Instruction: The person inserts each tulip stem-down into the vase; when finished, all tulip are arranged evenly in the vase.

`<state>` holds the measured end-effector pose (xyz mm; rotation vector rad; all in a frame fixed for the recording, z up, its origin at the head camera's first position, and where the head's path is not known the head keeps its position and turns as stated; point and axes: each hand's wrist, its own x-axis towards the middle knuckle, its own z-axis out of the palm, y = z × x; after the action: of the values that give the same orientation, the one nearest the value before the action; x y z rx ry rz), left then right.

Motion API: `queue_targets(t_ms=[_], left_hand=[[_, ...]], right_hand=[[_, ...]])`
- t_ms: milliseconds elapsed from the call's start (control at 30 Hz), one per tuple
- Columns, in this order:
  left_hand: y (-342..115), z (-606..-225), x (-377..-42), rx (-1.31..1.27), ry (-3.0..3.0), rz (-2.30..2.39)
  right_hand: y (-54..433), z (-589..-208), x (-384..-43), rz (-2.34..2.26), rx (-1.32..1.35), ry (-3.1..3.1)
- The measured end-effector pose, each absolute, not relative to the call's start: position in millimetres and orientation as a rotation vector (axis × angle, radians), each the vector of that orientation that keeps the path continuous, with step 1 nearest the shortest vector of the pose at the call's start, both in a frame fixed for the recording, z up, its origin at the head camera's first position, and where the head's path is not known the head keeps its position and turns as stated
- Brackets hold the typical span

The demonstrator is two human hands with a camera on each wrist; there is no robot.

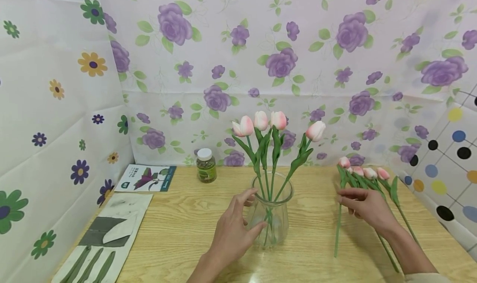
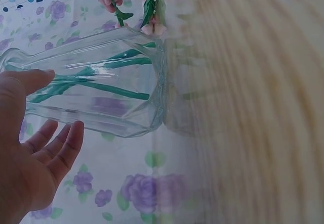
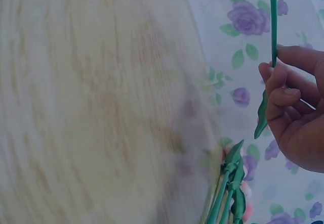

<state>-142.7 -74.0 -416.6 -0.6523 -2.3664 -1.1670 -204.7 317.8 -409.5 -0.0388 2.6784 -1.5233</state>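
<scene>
A clear glass vase (image 1: pixel 273 229) stands on the table with several pink-white tulips (image 1: pixel 278 120) upright in it, their green stems crossing inside the glass. My left hand (image 1: pixel 234 229) is at the vase's left side, thumb and fingers spread around it; in the left wrist view the thumb lies against the glass. To the right, my right hand (image 1: pixel 367 208) pinches the green stem of one tulip (image 1: pixel 338 229) between thumb and fingertips. In the right wrist view that stem (image 3: pixel 273 21) is lifted off the table. Several other tulips (image 1: pixel 369 173) lie beneath and beyond this hand.
A small jar with a white lid (image 1: pixel 206 165) stands near the back wall. Left of it lies a printed leaflet (image 1: pixel 145 177), with a pale cloth (image 1: pixel 123 208) bearing grey and green shapes in front. Flowered sheets (image 1: pixel 231 59) hang at the back and sides.
</scene>
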Motion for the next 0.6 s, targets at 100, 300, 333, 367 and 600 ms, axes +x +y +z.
queue_targets(t_ms=[100, 300, 333, 367, 600], left_hand=[[-76, -416, -143, -0.664, -2.37, -1.188], [-76, -415, -143, -0.675, -2.358, -1.201], [-76, -415, -143, -0.67, -2.357, -1.203], [-75, -415, -143, -0.665, -2.355, -1.202], [-72, -416, -143, -0.646, -2.356, -1.205]], right_hand=[[316, -407, -205, -1.564, -0.049, 2.662], [312, -401, -203, -1.568, -0.064, 2.674], [311, -400, -203, -1.564, -0.062, 2.68], [310, -399, -202, -1.561, -0.058, 2.686], [307, -397, -202, -1.637, -0.056, 2.726]])
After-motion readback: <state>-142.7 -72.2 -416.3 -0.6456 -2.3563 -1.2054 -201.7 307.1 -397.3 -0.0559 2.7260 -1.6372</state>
